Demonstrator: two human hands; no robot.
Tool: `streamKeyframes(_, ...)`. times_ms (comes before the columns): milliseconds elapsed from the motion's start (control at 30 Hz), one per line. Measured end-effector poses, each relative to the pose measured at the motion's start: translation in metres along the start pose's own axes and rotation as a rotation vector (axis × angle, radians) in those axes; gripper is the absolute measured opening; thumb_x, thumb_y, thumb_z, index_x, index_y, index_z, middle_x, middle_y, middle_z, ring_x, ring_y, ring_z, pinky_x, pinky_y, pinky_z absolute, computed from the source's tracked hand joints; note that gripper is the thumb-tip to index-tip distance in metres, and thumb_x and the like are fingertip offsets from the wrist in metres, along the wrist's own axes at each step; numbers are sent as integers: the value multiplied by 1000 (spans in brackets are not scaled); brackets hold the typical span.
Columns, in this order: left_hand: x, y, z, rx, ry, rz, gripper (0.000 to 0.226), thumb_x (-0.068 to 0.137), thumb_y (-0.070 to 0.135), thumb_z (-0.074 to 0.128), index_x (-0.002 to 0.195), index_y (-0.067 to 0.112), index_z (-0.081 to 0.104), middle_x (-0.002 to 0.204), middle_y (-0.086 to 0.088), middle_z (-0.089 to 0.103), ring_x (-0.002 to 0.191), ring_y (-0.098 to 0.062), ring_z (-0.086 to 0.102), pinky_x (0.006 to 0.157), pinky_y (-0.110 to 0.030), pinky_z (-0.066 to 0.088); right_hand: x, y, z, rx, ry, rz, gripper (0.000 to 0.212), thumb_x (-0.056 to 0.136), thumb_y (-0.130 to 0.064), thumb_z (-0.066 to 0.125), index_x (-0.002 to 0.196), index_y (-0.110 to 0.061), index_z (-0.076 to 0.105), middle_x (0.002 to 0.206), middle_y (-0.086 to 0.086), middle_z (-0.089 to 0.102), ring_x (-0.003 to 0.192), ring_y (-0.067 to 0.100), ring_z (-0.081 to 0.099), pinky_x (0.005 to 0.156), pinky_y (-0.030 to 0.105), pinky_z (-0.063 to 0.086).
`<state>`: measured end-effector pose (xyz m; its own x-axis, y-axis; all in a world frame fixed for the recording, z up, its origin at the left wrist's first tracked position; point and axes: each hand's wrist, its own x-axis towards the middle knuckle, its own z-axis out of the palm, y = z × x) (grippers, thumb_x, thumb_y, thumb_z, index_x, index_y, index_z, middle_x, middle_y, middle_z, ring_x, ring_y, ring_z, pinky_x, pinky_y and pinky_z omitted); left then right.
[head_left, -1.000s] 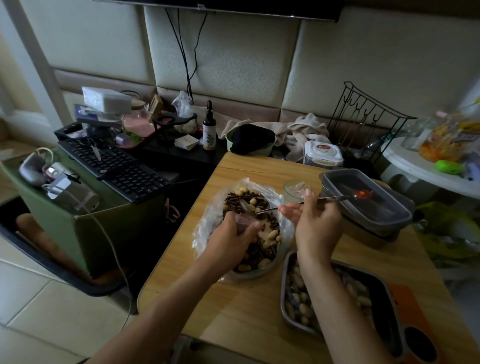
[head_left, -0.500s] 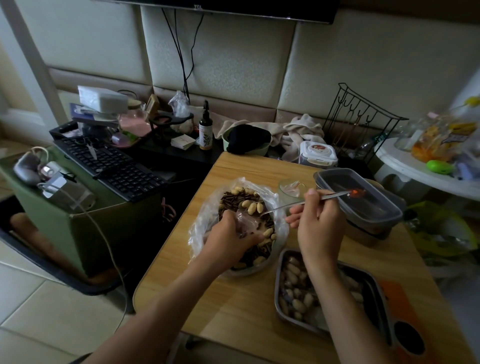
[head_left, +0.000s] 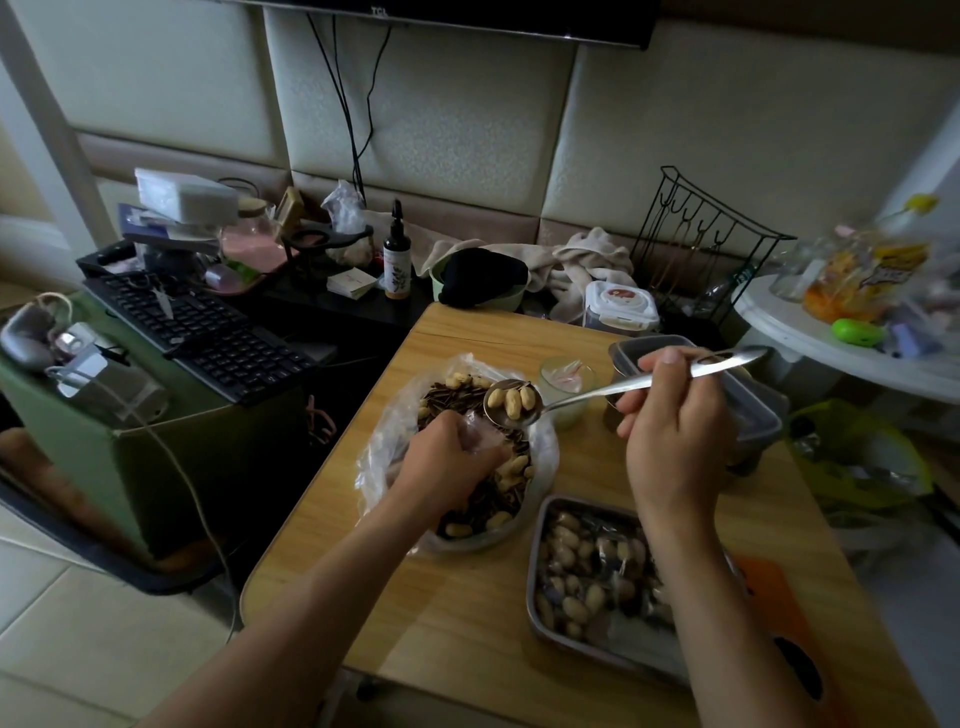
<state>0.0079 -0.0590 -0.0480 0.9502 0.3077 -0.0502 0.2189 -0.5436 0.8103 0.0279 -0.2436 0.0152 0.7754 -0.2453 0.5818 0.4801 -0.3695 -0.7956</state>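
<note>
A plastic-lined bowl (head_left: 545, 457) of dark seeds and peanuts in their shells sits on the wooden table (head_left: 467, 613). My left hand (head_left: 449, 467) reaches into the bowl and grips the clear plastic liner there. My right hand (head_left: 675, 431) holds a metal spoon (head_left: 571, 397) by its handle. The spoon's bowl hangs just above the seed bowl with three peanuts in it. A steel tray (head_left: 535, 587) with several peanuts stands to the right of the bowl, partly hidden by my right forearm.
A grey lidded container (head_left: 763, 415) and a small glass (head_left: 566, 376) stand behind the spoon. A clip-lid tub (head_left: 621, 306), a black wire rack (head_left: 711, 244) and towels sit at the back. A keyboard (head_left: 208, 332) lies on boxes to the left. A white round table (head_left: 831, 348) stands at right.
My right hand lifted the spoon out of the seed bowl with three peanuts on it. My left hand stayed in the bowl on the plastic.
</note>
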Motion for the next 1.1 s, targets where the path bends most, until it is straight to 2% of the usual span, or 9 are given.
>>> streamKeyframes(100, 1, 4, 3, 32, 7, 1, 40, 86, 45, 77, 106, 16, 58, 96, 1, 63, 83, -12, 59, 69, -31, 52, 3, 0, -3, 9, -40, -31, 26, 112, -26, 40, 98, -20, 61, 64, -4, 62, 54, 6, 60, 51, 17, 46)
streamKeyframes(200, 3, 4, 8, 60, 4, 18, 39, 85, 45, 79, 105, 18, 58, 94, 4, 63, 84, -12, 61, 77, -38, 58, 1, 4, -2, -12, -138, -105, 29, 112, -31, 40, 98, -18, 62, 67, -3, 64, 57, 8, 62, 54, 23, 48)
streamKeyframes(300, 5, 4, 11, 46, 2, 9, 39, 85, 45, 79, 105, 20, 56, 93, 6, 60, 83, -10, 59, 74, -34, 57, -2, 3, -2, -20, -205, -205, 31, 111, -32, 40, 103, -13, 64, 71, -8, 62, 61, 6, 64, 52, 15, 47)
streamKeyframes(400, 7, 5, 13, 43, 9, -2, 42, 83, 49, 78, 104, 19, 57, 93, 2, 62, 84, -17, 62, 79, -41, 60, -1, -2, -4, -18, -251, -342, 29, 110, -27, 41, 103, -12, 65, 71, -8, 62, 61, 7, 62, 52, 18, 48)
streamKeyframes(500, 7, 6, 16, 34, 14, -6, 43, 84, 49, 77, 103, 18, 56, 92, 0, 63, 82, -18, 62, 78, -43, 60, -1, -5, -6, -17, -289, -441, 26, 109, -21, 43, 103, -11, 66, 74, -4, 62, 62, 6, 60, 57, 13, 45)
streamKeyframes(633, 8, 8, 19, 0, 55, 15, 43, 85, 51, 75, 104, 16, 56, 91, 2, 63, 80, -15, 61, 75, -40, 58, -1, -2, -8, -34, -241, -473, 29, 109, -21, 43, 103, -7, 68, 79, -6, 62, 68, 2, 59, 64, 13, 45)
streamKeyframes(833, 9, 10, 17, -114, 89, 46, 43, 85, 48, 76, 109, 18, 55, 96, 4, 65, 86, -14, 64, 80, -44, 58, -1, -5, -9, -20, -205, -520, 30, 109, -20, 42, 105, -6, 67, 79, -2, 63, 66, 11, 61, 57, 26, 50)
streamKeyframes(1000, 8, 11, 16, -165, 112, 92, 38, 88, 41, 77, 111, 21, 54, 98, 9, 66, 87, -5, 62, 78, -34, 55, -1, -9, -10, 8, -212, -517, 31, 109, -21, 41, 103, -6, 67, 83, -4, 63, 69, 10, 62, 60, 28, 51)
streamKeyframes(1100, 9, 10, 15, -153, 120, 100, 43, 86, 43, 78, 115, 22, 53, 99, 9, 65, 89, -8, 64, 78, -34, 55, 0, -11, -8, 10, -257, -543, 29, 108, -19, 43, 100, -6, 67, 78, -3, 63, 64, 12, 60, 55, 31, 49)
